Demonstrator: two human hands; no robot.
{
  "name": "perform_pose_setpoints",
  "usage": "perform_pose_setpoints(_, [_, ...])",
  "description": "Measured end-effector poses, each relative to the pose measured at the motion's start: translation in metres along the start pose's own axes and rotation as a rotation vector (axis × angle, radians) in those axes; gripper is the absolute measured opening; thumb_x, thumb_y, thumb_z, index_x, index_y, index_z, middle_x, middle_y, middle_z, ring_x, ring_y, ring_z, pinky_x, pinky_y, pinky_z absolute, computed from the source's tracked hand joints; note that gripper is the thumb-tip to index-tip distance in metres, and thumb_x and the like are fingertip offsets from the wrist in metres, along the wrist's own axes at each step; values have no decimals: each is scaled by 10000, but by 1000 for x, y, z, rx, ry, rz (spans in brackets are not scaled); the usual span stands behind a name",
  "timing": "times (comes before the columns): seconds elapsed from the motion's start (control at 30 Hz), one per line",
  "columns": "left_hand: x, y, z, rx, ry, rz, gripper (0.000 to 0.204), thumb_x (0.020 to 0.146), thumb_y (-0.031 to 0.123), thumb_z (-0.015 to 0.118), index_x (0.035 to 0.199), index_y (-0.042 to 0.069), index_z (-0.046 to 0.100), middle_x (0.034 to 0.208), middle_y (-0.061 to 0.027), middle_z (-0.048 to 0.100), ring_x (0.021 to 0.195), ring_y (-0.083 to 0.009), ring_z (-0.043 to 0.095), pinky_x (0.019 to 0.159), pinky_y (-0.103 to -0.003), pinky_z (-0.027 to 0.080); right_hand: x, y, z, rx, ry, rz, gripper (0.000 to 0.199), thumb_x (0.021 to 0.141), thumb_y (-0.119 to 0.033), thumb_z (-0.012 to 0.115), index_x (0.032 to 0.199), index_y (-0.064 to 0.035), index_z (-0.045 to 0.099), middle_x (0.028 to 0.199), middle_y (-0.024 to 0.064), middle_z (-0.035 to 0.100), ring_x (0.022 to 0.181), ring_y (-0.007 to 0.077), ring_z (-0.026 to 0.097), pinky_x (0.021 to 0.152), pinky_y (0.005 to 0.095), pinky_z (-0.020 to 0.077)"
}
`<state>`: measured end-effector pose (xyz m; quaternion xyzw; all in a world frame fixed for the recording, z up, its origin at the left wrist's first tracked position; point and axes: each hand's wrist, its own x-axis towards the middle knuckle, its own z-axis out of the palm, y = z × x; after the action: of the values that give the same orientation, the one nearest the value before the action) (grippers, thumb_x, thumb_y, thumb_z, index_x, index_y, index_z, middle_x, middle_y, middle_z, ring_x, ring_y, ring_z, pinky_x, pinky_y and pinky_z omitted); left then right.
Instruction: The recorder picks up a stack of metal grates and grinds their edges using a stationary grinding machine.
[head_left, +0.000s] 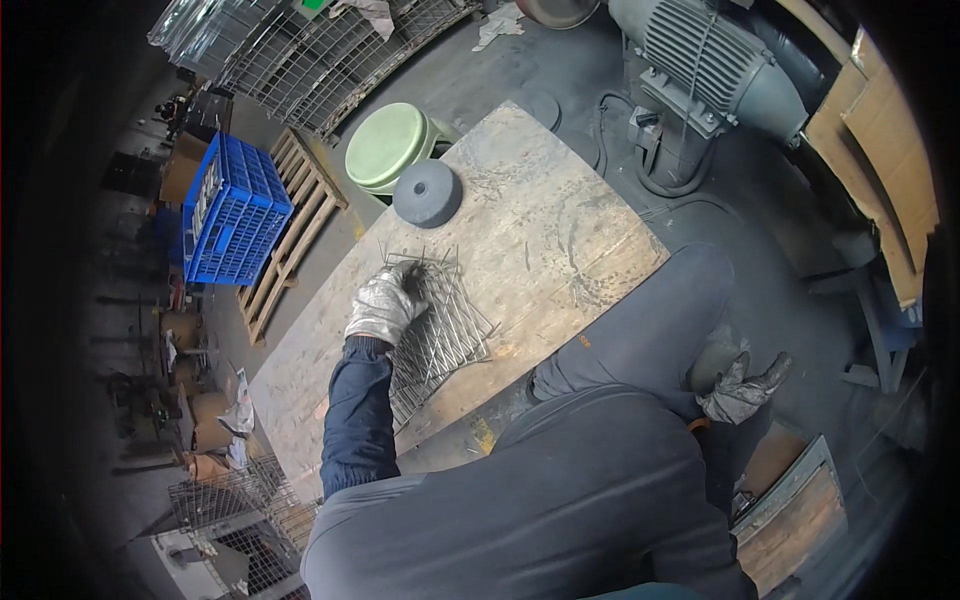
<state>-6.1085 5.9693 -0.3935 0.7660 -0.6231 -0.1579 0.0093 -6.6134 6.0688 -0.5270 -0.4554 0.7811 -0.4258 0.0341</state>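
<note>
**Work Area Layout**

A stained wooden board (565, 225) spans the centre. A blue plastic crate (245, 225) sits off it at 10 o'clock; a round pale-green plastic stool (385, 145) at 11. A crisscrossed stack of thin silver metal rods (450, 340) lies on the board. The white-gloved left hand (384, 304) curls over the stack's 10 o'clock edge; its grip cannot be determined. The grey-gloved right hand (740, 392), released, is at 3 o'clock.

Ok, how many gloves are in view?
2: one on the left hand, touching thin metal rods; one on the right hand, right of the board. Others may be hidden.
</note>
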Motion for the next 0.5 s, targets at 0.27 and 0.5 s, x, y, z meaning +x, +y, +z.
perform_pose_setpoints(0.27, [11,-58,17,-278,141,-37,475,782,206,809,1232,102,698,1135,-166,731,1065,-353,692,948,-416,542,1,-17,-2,104,38,8,713,949,-244,645,1528,33,335,1531,270,383,1423,375,383,1180,443,304])
perform_pose_setpoints(0.5, [100,18,-31,-103,435,-99,872,730,563,814,1386,44,567,1336,-259,595,1241,-376,593,1039,-438,498,13,-25,-8,164,87,13,712,943,-212,648,1532,28,329,1534,266,380,1427,369,380,1183,438,300])
